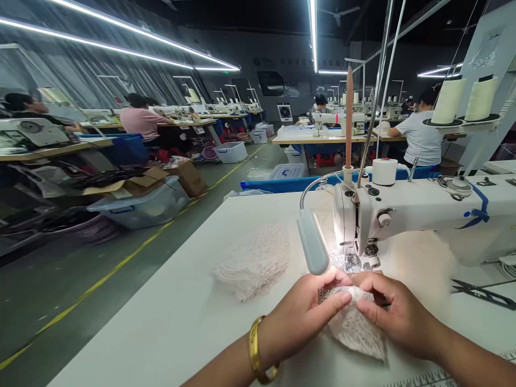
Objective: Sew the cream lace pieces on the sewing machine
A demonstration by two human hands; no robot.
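A piece of pale lace [357, 328] hangs between my two hands, just in front of the needle area of a white sewing machine [407, 209]. My left hand [308, 306], with a gold bangle at the wrist, pinches the lace's upper left edge between thumb and fingers. On the other side, my right hand [397, 309] grips its upper right edge, thumb on top. Both thumbs nearly meet. A stack of similar lace pieces [258, 260] lies on the white table [169, 328] to the left. The lamp [313, 242] lights the needle area.
Black scissors [484, 294] lie at the right, with a ruler marking [427, 378] along the table's near edge. Thread cones [449, 101] stand above the machine. Plastic bins [141, 201] and boxes are on the floor to the left. Several people sit at other machines.
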